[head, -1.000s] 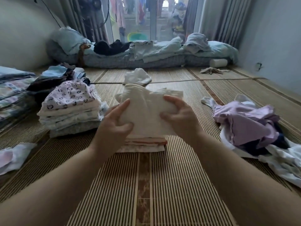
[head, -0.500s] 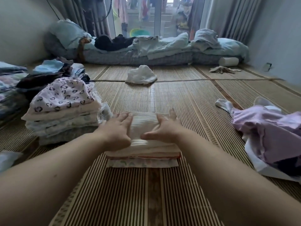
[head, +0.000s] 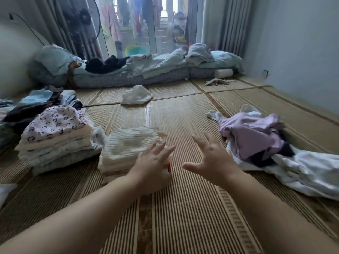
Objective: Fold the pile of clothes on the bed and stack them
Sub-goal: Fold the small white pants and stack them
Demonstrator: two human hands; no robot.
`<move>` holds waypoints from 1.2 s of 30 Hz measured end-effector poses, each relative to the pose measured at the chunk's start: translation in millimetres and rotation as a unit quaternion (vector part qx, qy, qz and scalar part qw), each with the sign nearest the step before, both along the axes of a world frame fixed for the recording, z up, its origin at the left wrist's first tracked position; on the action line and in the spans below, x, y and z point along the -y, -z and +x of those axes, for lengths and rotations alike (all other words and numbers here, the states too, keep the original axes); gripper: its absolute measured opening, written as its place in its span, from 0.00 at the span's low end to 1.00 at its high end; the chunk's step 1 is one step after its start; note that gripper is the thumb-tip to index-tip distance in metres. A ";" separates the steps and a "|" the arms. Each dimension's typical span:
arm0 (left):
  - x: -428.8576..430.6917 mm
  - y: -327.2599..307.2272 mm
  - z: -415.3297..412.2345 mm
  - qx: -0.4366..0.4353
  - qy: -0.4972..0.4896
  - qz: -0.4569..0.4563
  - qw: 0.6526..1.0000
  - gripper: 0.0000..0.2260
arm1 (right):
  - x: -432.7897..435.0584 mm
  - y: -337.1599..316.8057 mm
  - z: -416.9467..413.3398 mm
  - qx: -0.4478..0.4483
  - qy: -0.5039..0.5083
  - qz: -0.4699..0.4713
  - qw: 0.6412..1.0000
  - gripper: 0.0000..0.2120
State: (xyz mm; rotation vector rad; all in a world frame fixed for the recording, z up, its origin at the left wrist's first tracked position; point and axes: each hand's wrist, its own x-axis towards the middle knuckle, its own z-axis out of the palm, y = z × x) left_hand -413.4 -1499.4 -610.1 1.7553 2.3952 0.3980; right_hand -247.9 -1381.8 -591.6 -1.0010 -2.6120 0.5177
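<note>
A folded cream ribbed garment (head: 128, 143) tops a small stack of folded clothes on the woven mat. My left hand (head: 154, 160) lies over the stack's right side with straight fingers. My right hand (head: 211, 158) hovers to the right of the stack, fingers spread, holding nothing. An unfolded heap of lilac, dark and white clothes (head: 256, 140) lies on the mat just right of that hand. A taller stack topped by a heart-print garment (head: 53, 125) stands left of the small stack.
More folded piles (head: 33, 101) sit at the far left. A crumpled white garment (head: 136, 95) lies mid-mat, and a beige cloth (head: 216, 81) near a low mattress (head: 128, 77) with bedding along the window. A wall (head: 293, 52) runs along the right.
The cream garment went from held in the air down onto the stack. Both hands pressed it flat, then my right hand lifted off and moved right toward the heap. The view turned right.
</note>
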 end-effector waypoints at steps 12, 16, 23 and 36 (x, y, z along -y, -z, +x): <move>-119.4 16.9 234.8 -0.028 0.220 -0.041 0.974 0.37 | -71.5 41.7 236.3 0.057 0.301 -0.034 0.951 0.42; -149.6 30.7 260.3 -0.036 0.241 -0.082 0.966 0.37 | -99.6 60.9 253.2 0.025 0.334 -0.076 0.939 0.45; -190.5 39.0 245.9 -0.046 0.171 -0.062 0.982 0.37 | -117.9 58.8 235.0 -0.012 0.349 -0.084 0.933 0.13; -134.2 -116.5 213.9 0.179 0.098 0.218 0.954 0.08 | -50.6 -6.9 223.6 -0.226 0.171 -0.082 0.955 0.17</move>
